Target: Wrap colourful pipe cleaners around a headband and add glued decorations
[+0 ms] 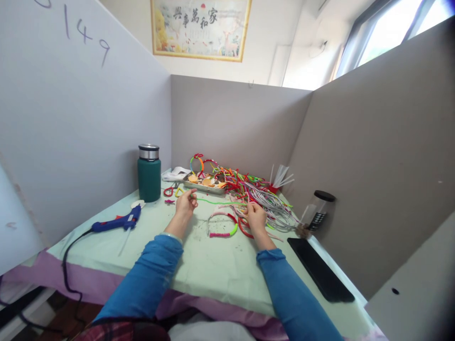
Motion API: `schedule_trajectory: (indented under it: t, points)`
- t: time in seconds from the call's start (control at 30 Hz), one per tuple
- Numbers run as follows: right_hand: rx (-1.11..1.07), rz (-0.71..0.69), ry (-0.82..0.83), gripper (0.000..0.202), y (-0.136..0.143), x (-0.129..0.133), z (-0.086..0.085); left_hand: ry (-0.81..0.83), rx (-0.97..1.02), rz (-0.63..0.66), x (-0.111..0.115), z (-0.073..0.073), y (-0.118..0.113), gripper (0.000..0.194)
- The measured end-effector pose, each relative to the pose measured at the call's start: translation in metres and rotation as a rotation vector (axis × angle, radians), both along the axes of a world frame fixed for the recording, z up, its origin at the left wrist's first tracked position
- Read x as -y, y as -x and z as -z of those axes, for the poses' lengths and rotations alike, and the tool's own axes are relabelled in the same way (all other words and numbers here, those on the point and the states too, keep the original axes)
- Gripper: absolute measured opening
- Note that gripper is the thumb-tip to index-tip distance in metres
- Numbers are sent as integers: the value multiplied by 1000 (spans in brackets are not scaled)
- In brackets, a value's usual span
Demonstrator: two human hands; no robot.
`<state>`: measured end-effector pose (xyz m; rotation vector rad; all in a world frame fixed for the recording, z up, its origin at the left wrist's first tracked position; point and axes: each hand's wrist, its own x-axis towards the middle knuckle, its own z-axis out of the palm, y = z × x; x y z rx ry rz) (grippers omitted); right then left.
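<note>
A thin green cord point(220, 202) stretches between my two hands above the table. Its left end is pinched in the fingers of my left hand point(186, 202), its right end in those of my right hand point(256, 217). Beneath the cord lies a ring wrapped in pink, red and green point(223, 235). A red ring point(245, 228) sits partly hidden by my right hand. Left of my left hand are a small red loop point(168, 192) and a yellow triangular piece point(179, 192).
Behind lie a metal tray point(204, 188) of small pieces and a heap of coloured cords point(263, 194). A green bottle point(149, 175) and blue glue gun point(119, 223) are at left. At right are a black slab point(320, 270) and a lidded jar point(320, 210). Partitions enclose the table.
</note>
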<state>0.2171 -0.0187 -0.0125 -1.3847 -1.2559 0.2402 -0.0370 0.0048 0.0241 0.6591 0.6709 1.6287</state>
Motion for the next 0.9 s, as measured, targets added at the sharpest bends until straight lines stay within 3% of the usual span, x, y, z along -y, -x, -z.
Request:
schedule_trajectory:
  t: [0.07, 0.2, 0.33, 0.43, 0.6, 0.67, 0.77, 0.9]
  points:
    - [-85, -34, -22, 40, 0, 1, -2, -5, 26, 43, 1, 0, 0, 12]
    - [-304, -235, -31, 47, 5, 6, -11, -6, 53, 156, 3, -1, 1, 13]
    - [-375, -439, 27, 49, 13, 12, -17, 19, -50, 328, 6, -1, -1, 18]
    - [-322, -614, 102, 47, 18, 19, -18, 43, -262, 374, 10, 0, -6, 24]
    - [-96, -969, 257, 42, 26, 33, -18, -25, -739, 292, 17, 2, -20, 37]
    - [-86, -1051, 305, 46, 26, 35, -17, -93, -869, 255, 17, 3, -25, 39]
    - [-133, -997, 284, 55, 26, 32, -16, -219, -1049, 197, 16, 8, -32, 37]
    - [-131, -683, 128, 49, 27, 22, -14, -429, -1309, 106, 19, 15, -38, 35]
